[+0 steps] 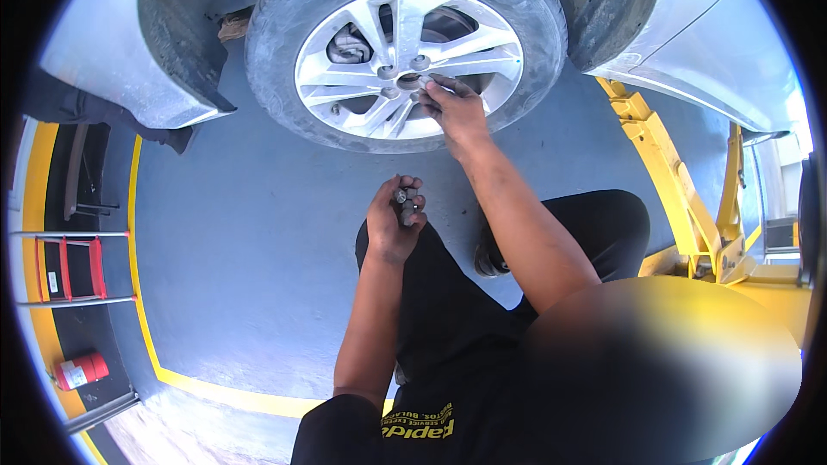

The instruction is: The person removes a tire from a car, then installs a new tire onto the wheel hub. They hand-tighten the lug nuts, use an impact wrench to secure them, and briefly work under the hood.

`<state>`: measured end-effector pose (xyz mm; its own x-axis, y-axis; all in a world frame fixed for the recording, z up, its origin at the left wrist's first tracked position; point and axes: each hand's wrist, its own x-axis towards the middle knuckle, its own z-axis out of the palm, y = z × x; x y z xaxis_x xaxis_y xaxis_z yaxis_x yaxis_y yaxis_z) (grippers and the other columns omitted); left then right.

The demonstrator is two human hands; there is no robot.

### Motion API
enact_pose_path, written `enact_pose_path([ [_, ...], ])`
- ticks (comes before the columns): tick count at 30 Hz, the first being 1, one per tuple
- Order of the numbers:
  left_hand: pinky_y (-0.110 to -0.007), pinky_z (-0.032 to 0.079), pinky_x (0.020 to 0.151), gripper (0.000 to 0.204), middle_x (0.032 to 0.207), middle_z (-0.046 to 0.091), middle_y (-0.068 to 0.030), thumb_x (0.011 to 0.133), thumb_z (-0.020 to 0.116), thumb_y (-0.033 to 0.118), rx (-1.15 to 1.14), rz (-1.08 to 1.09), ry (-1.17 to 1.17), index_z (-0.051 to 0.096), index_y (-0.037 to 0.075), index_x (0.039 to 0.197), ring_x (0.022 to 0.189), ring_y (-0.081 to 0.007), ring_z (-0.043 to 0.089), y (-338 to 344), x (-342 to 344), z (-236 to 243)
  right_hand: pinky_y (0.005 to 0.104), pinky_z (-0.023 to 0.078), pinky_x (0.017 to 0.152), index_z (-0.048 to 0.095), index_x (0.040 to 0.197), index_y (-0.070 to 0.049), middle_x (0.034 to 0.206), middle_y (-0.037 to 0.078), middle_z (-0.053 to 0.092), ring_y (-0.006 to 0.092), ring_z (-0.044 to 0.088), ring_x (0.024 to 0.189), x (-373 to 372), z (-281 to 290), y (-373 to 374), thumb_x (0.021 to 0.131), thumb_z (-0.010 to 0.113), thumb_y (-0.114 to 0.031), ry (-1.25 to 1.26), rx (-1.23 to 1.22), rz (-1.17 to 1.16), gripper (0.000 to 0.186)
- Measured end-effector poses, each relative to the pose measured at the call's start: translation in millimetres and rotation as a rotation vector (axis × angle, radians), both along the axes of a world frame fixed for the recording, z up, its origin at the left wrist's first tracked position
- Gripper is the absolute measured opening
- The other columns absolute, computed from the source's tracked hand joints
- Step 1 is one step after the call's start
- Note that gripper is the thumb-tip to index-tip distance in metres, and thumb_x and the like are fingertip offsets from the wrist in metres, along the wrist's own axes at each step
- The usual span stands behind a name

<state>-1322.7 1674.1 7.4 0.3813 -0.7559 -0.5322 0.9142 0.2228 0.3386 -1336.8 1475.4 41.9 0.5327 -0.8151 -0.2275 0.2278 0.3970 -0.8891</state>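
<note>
Far left: a red extinguisher (82, 370) lies on the floor (250, 241) outside the yellow line (138, 293), near a red-stepped ladder (73, 267). Centre: the left hand (392, 224) is held palm up, fingers curled into a cup around several dark lug nuts (405, 201), kept within reach of the wheel (405, 47). Right of that, the right hand (452, 108) reaches to the hub, fingertips pinching what appears to be one nut at a stud; the grip is partly hidden. Far right: a yellow lift arm (680, 198) sits under the car body (732, 43).
</note>
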Motion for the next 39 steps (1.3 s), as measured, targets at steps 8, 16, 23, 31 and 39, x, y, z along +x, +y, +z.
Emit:
enact_pose_path([
  [8, -0.023, 0.042, 0.053, 0.018, 0.097, 0.062, -0.0036, 0.106, 0.052, 0.026, 0.038, 0.064, -0.031, 0.057, 0.011, 0.097, 0.074, -0.0137, 0.056, -40, 12, -10, 0.0279, 0.057, 0.068, 0.059, 0.106, 0.007, 0.089, 0.012, 0.073, 0.0174, 0.071, 0.074, 51, -3, -6, 0.096, 0.071, -0.003, -0.051, 0.031, -0.247, 0.018],
  [16, -0.025, 0.042, 0.053, 0.018, 0.095, 0.063, -0.0024, 0.105, 0.052, 0.027, 0.025, 0.094, -0.03, 0.058, 0.011, 0.099, 0.073, -0.0132, 0.056, -28, 14, -13, 0.0299, 0.055, 0.07, 0.064, 0.106, 0.005, 0.095, 0.012, 0.073, 0.0208, 0.073, 0.082, 50, 4, 1, 0.101, 0.067, -0.012, -0.008, 0.176, -0.187, 0.018],
  [23, -0.025, 0.043, 0.054, 0.019, 0.095, 0.063, -0.0019, 0.105, 0.052, 0.028, 0.027, 0.114, -0.056, 0.058, 0.01, 0.099, 0.073, -0.0127, 0.056, -9, 12, -14, 0.0295, 0.05, 0.067, 0.063, 0.106, -0.003, 0.089, 0.007, 0.071, 0.0145, 0.062, 0.071, 54, 2, -5, 0.111, 0.045, -0.029, 0.08, 0.195, -0.048, 0.032],
  [31, -0.024, 0.043, 0.053, 0.017, 0.097, 0.063, -0.0033, 0.105, 0.054, 0.025, 0.001, 0.126, -0.034, 0.059, 0.011, 0.097, 0.075, -0.0145, 0.057, 6, 11, -15, 0.0307, 0.042, 0.06, 0.062, 0.1, -0.005, 0.082, 0.005, 0.065, 0.0117, 0.05, 0.064, 50, -2, -7, 0.112, 0.04, -0.034, 0.075, 0.13, 0.057, 0.038],
  [39, -0.024, 0.042, 0.053, 0.019, 0.095, 0.063, -0.0007, 0.105, 0.053, 0.027, 0.003, 0.105, -0.026, 0.059, 0.011, 0.098, 0.072, -0.0116, 0.056, -3, 5, -23, 0.028, 0.041, 0.049, 0.062, 0.097, -0.005, 0.079, 0.004, 0.063, 0.0134, 0.047, 0.055, 61, -7, 5, 0.111, 0.041, -0.041, 0.049, 0.2, -0.142, 0.044],
])
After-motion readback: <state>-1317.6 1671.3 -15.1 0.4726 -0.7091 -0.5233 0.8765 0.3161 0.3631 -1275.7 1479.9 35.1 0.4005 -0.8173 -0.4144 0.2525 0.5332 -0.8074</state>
